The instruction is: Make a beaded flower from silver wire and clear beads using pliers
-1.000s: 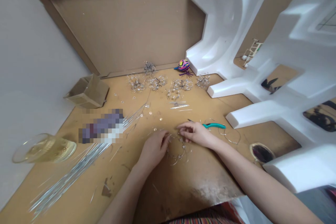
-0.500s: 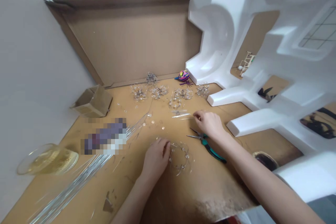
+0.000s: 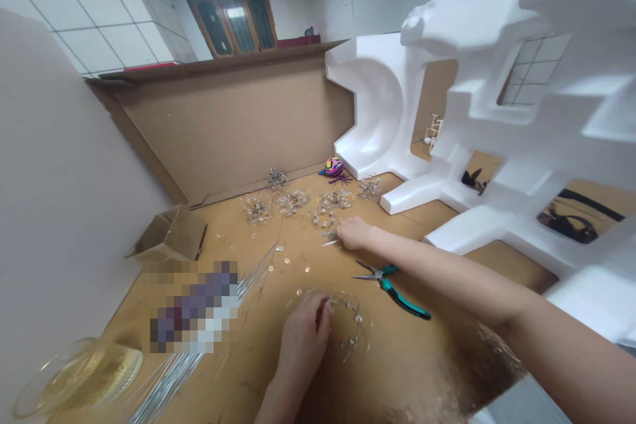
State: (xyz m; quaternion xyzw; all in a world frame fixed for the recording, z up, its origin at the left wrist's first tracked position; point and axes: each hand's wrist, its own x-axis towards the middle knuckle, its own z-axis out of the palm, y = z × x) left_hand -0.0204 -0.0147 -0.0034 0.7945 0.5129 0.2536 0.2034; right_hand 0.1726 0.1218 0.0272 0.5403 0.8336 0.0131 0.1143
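Cardboard worktop [image 3: 397,358]: your left hand [image 3: 303,338] pins the light, springy beaded wire ring [image 3: 350,321]; right hand [image 3: 354,233] fingers close on thin wires [image 3: 328,236]; hold by the rim.

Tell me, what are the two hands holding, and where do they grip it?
The left hand pins the beaded wire ring at its left edge. The right hand touches small clear wire pieces; a grip cannot be told.

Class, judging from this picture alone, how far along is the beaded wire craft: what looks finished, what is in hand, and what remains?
Done: several wire flowers lie at the back of the cardboard. In hand: the left hand steadies a beaded wire ring, while the right hand reaches a small bundle of short wires. Left: loose beads and a long wire bundle remain unused; the pliers lie idle.
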